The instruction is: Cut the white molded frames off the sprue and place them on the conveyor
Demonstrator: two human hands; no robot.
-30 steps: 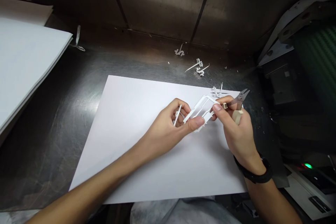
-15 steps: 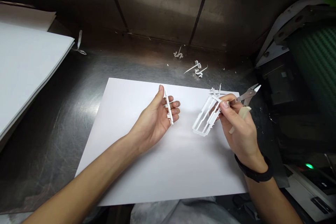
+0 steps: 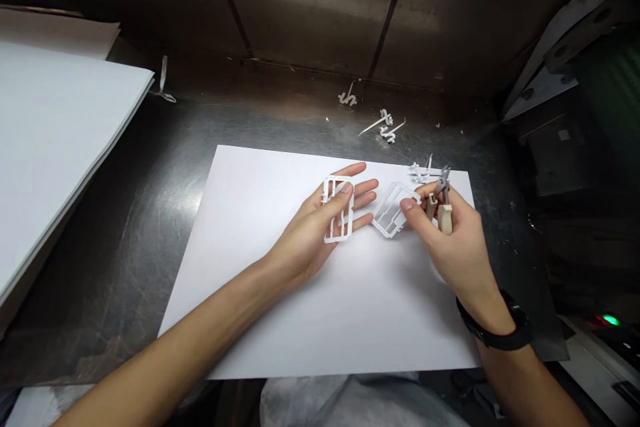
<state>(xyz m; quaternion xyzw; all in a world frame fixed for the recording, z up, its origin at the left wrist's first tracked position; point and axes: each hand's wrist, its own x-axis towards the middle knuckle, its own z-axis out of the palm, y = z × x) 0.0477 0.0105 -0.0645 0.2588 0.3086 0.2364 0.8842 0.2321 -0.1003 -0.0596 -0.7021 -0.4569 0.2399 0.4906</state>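
Observation:
My left hand holds a thin white plastic frame with slots, its thumb pressing the face against the palm side. The other fingers are stretched out behind the piece. In my right hand, thumb and fingertips pinch the edge of a second white plastic frame, tilted and close to the left fingertips. The same hand also keeps a pair of nippers with cream handles, their metal jaws pointing up and away. Both hands are above a large white sheet.
Curly white plastic scraps lie on the dark metal table behind the sheet. More white scraps sit at the sheet's far right corner. A stack of white sheets rises at left. Dark machinery stands at right.
The frame in my left hand has turned from edge-on to face-on, with the thumb now over it. The right-hand frame has tilted, and the nippers' jaws have swung from rightward to upward.

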